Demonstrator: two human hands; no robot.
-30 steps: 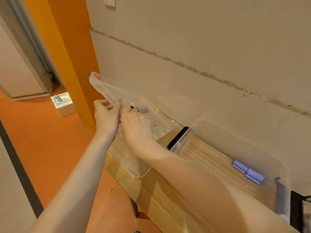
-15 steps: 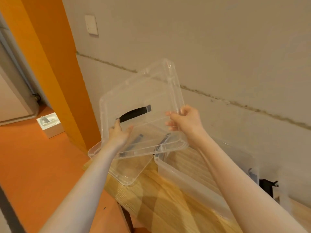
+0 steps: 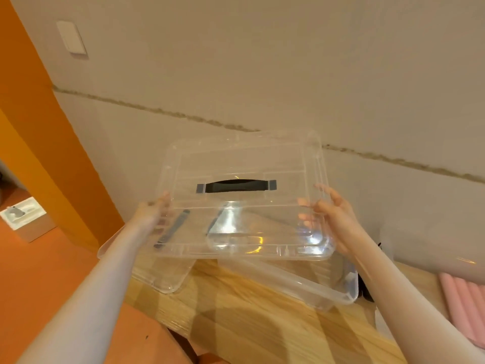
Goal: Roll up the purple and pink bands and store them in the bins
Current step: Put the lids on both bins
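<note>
Hands, left (image 3: 153, 215) and right (image 3: 334, 219), gripped a clear lid (image 3: 244, 206) by its sides above an open bin (image 3: 301, 285), contents unclear.

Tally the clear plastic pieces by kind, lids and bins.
Lids: 1, the lid held by the left hand and the right hand
Bins: 3, left bin, middle bin, blurred right bin
Total: 4

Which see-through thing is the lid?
Start at the wooden table by the wall. Two clear bins sit on it, and the lid is the flat clear piece held above them, left hand and right hand at its sides. Only it has a black handle.
</note>
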